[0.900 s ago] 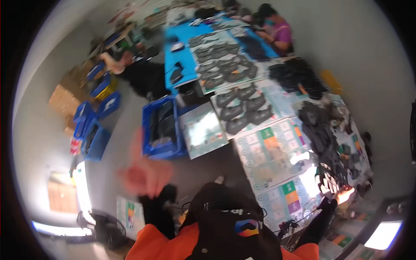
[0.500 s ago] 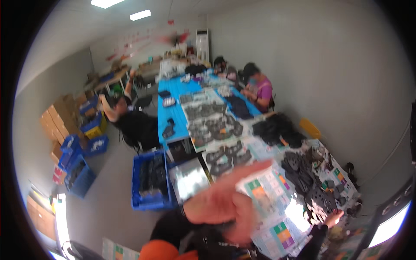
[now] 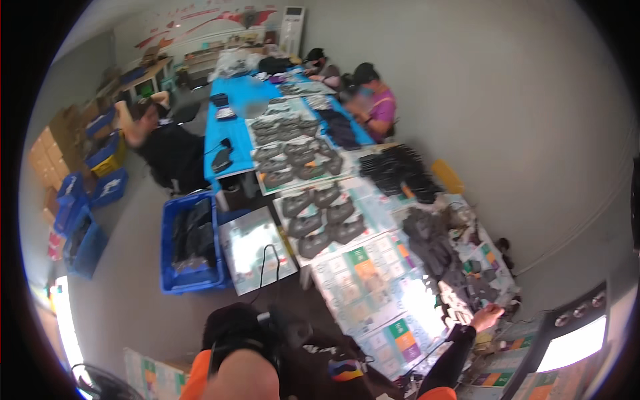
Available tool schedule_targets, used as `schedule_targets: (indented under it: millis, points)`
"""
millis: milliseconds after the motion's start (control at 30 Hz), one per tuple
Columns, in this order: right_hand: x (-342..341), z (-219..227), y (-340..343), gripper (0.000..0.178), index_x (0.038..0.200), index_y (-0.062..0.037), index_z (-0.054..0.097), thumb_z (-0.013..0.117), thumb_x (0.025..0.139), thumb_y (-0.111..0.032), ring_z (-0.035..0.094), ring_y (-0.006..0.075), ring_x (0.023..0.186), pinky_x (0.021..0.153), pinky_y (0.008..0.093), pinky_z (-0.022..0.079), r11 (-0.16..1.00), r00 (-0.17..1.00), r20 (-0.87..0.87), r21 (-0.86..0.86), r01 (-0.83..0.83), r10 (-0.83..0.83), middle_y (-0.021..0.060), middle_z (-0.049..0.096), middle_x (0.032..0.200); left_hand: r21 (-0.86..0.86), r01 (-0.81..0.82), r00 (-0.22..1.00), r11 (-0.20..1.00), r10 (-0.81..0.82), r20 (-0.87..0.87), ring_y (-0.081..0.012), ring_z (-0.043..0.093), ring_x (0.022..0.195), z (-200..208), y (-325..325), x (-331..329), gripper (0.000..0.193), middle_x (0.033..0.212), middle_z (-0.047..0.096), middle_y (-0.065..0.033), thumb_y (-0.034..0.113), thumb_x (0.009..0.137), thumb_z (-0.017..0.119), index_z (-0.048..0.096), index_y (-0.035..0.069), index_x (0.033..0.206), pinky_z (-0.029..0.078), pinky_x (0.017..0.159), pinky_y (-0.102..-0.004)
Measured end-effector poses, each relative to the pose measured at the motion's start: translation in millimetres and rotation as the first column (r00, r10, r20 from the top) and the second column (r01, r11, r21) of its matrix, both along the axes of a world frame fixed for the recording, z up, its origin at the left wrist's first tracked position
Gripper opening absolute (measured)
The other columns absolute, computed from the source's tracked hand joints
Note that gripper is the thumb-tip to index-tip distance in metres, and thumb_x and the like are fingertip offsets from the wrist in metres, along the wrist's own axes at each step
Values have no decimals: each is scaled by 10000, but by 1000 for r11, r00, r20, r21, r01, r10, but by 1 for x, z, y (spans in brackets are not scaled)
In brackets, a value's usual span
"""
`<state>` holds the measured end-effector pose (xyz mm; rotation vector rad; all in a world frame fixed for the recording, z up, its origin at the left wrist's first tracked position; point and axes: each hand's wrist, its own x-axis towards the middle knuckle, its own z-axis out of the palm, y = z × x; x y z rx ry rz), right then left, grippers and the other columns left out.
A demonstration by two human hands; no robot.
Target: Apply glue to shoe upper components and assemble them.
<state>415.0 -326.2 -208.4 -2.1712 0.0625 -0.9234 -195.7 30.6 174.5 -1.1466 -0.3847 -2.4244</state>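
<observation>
My left hand [image 3: 247, 375] is raised close at the lower edge, blurred, beside a black and orange sleeve; its fingers are hidden. At the right, my right hand [image 3: 488, 318] rests at the table's edge with its fingers curled together. Whatever is in them, if anything, is too small to make out. Beside it lies a heap of dark grey moulded pieces [image 3: 477, 288] and small pale pieces [image 3: 457, 310]. Farther up the table are a pile of dark grey pieces [image 3: 430, 240] and rows of dark curved pieces [image 3: 320, 220] on printed sheets [image 3: 363, 287].
A blue crate [image 3: 167, 280] of dark items stands left of a shiny white board [image 3: 250, 237]. Blue-covered tables [image 3: 233, 143] run away from me. One person [image 3: 170, 150] sits at left with arms raised; another in purple [image 3: 383, 113] works at right. Blue bins [image 3: 87, 243] and cartons stand far left.
My left hand has drawn back from over the table to the lower edge. The view has shifted, so the scene sits farther left and higher. My right hand stays by the dark heap.
</observation>
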Motion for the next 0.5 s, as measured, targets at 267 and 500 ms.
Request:
schedule_targets:
  millis: [267, 500]
  points:
    - [22, -19, -2, 278, 1252, -107, 618, 579, 1079, -321, 704, 332, 1105, 894, 428, 561, 998, 994, -109, -60, 4, -10, 123, 716, 1233, -657, 497, -386, -567, -822, 418, -180, 287, 373, -79, 194, 31, 886, 462, 347, 4, 813, 1008, 135, 362, 127, 496, 236, 413, -308]
    - [8, -6, -4, 275, 1276, -122, 733, 559, 1099, -237, 713, 280, 1104, 907, 398, 593, 961, 986, -132, -245, -132, 102, 104, 716, 1265, -632, -337, 46, -698, -682, 729, -98, 401, 391, -279, 162, 53, 902, 445, 428, -10, 732, 1061, 300, 590, 42, 557, 305, 412, -283]
